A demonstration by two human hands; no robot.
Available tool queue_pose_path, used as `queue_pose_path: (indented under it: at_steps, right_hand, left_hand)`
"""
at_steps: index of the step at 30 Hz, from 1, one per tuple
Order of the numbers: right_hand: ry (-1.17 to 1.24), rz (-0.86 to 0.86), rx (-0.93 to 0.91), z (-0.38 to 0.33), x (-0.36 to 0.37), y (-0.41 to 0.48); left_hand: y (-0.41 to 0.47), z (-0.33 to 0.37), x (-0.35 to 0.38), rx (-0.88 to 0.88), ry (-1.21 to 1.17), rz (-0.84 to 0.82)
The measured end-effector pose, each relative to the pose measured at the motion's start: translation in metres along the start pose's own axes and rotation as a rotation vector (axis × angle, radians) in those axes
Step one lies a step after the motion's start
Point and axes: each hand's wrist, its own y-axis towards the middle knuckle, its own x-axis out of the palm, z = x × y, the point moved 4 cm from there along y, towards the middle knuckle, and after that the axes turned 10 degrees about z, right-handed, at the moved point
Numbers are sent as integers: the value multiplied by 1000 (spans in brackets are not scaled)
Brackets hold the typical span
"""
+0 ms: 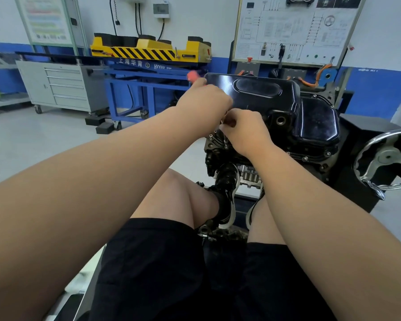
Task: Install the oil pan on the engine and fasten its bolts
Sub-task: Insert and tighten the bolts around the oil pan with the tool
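We see the black oil pan sitting on the engine, so that part looks done; small bolts by its near edge stand up, so we think tightening is left. Our left hand curls its fingers round a red-handled tool; our right hand pinches a small piece at the pan's edge, maybe a bolt. Around us are a grey floor, a yellow lift and a grey cabinet.

Oil pan on top of the engine, person seated in front.
Both hands meet at the pan's near left edge, the left hand, gripping a tool, just behind the right hand. A handwheel stands to the right; a lift cart, drawer cabinet and wiring board line the wall behind.
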Motion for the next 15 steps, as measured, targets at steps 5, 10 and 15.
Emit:
queue_pose_path:
  at_steps: [5,10,15]
  right_hand:
    - [-43,4,92,6,7,-4]
    - [75,-42,28,2,6,-2]
    - [-22,11,47,4,2,1]
  left_hand:
    - [-2,4,1,-93,-147,-42]
    - [-1,7,2,197,-23,42]
    - [-1,1,5,-32,-101,33]
